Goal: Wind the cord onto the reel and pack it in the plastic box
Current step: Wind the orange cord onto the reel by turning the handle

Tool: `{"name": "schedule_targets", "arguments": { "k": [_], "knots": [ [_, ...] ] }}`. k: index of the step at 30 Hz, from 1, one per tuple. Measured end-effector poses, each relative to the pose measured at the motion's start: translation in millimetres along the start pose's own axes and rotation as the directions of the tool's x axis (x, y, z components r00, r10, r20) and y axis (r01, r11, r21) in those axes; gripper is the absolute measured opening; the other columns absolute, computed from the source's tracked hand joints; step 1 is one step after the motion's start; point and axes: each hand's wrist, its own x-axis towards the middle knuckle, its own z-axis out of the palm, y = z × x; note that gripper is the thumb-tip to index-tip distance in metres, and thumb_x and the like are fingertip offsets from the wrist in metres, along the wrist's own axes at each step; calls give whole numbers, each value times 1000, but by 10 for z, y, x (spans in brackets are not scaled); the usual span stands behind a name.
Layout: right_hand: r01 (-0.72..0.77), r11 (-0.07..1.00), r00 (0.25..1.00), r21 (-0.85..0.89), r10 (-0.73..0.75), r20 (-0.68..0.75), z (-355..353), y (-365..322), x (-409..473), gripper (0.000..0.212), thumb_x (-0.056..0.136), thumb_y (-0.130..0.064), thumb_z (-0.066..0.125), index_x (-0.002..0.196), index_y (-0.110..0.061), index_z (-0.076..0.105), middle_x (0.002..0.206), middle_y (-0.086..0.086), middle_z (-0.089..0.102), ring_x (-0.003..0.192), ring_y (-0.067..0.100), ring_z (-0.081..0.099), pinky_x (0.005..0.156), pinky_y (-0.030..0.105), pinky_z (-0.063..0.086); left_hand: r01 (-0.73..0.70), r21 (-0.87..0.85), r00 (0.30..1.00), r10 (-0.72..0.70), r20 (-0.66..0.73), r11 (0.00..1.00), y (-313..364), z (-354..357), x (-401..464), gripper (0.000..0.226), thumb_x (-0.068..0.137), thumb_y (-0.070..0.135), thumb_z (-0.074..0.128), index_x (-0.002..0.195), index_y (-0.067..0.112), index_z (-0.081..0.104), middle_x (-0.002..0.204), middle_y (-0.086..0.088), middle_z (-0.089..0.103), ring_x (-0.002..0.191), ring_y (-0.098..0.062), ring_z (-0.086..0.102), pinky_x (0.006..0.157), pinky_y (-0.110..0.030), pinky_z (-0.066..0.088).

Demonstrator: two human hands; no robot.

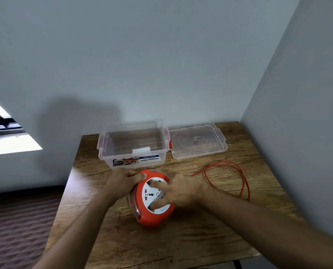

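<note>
An orange cord reel (152, 216) with a white socket face lies tilted on the wooden table (181, 245). My left hand (123, 181) grips its upper left rim. My right hand (181, 189) rests on the white centre, fingers spread across the sockets. A loose orange cord (243, 179) loops over the table to the right and passes behind my right wrist. The clear plastic box (134, 162) stands open just beyond the reel, with nothing in it but a white slip.
The box's clear lid (198, 140) lies flat to the right of the box. Walls close off the table at the back and the right. A patterned floor and a window lie to the left.
</note>
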Motion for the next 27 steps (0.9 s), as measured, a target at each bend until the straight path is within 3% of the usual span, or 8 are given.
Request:
{"name": "schedule_targets", "arguments": {
  "k": [5,9,13,18,21,23,25,27],
  "knots": [
    [-156,988,984,14,157,-89,-10,-4,87,64,95,-50,54,150,-40,23,141,16,48,100,33,63,71,39,56,-119,20,986,120,-112,993,-20,64,-28,14,95,31,67,91,28,80,78,10,79,75,-1,74,70,-17,52],
    [-465,803,820,373,550,-160,56,-123,156,75,85,-63,54,150,-37,27,133,8,63,110,28,63,87,38,51,-243,-47,930,218,-296,969,-95,157,-107,12,94,31,69,91,40,76,76,23,77,77,6,73,68,-15,56],
    [-472,445,609,761,789,-84,69,-425,241,75,78,-62,65,142,-34,38,129,3,65,109,26,65,87,38,56,-334,-38,854,285,-434,942,-84,218,-148,9,92,26,71,97,30,78,80,19,76,77,3,75,63,-18,61],
    [-299,-135,418,945,872,257,73,-518,345,66,82,-55,71,135,-26,46,121,1,67,96,21,70,58,20,51,-360,-24,812,301,-499,933,-41,360,-195,25,86,26,77,111,28,75,92,24,70,78,5,71,66,-8,56],
    [-117,-468,488,876,741,461,3,-470,314,46,90,-50,64,118,-15,54,81,6,74,48,14,63,45,27,47,-350,-49,817,279,-505,935,-37,421,-174,29,85,29,78,114,26,76,98,17,72,85,-2,73,72,-18,60],
    [-227,-309,558,924,736,383,-16,-380,192,48,93,-50,62,127,-18,52,86,6,76,52,13,66,46,26,50,-297,-150,855,193,-482,943,-48,382,-150,22,87,30,76,110,30,76,92,20,74,82,-5,75,69,-20,61],
    [-480,243,575,843,813,93,-32,-261,-15,43,95,-49,58,130,-25,55,105,1,74,74,10,68,59,27,55,-213,-286,902,75,-426,934,-83,294,-113,21,89,27,74,111,25,76,87,18,74,81,-8,75,65,-21,59],
    [-487,717,730,499,648,-218,10,-153,-178,38,98,-40,54,134,-29,53,126,1,66,95,17,67,82,40,57,-122,-357,935,-14,-355,926,-122,199,-76,20,91,25,73,110,19,77,86,11,76,80,-12,74,68,-26,59]
  ]
}}
